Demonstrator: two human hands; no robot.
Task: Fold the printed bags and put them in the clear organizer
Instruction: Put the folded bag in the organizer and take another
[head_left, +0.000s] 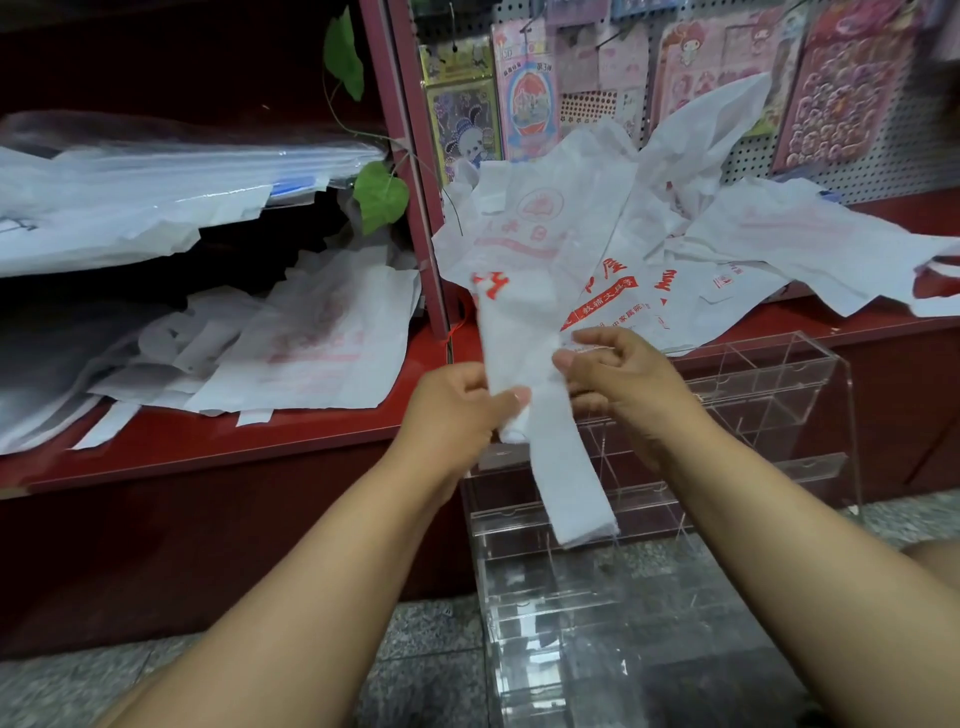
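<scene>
A white printed bag (519, 332), marked in red characters and creased along its length, is held in mid-air in front of a red shelf (291, 431), above a clear organizer (769, 395) that stands on the speckled floor (426, 649). The bag is gathered into a narrow strip, with one handle loop seen hanging down over the organizer's empty compartments. The strip's lower left edge is pinched by the left hand (457, 410), thumb on top, while its right edge is pinched between thumb and curled fingers of the right hand (618, 374); each grip is closed tightly on the plastic. More printed bags (727, 244) are seen heaped loosely on the shelf behind, their red lettering partly visible. Flattened bags (311, 338) are piled on the shelf's left section, and sticker sheets (852, 88) are hung on a pegboard above.
</scene>
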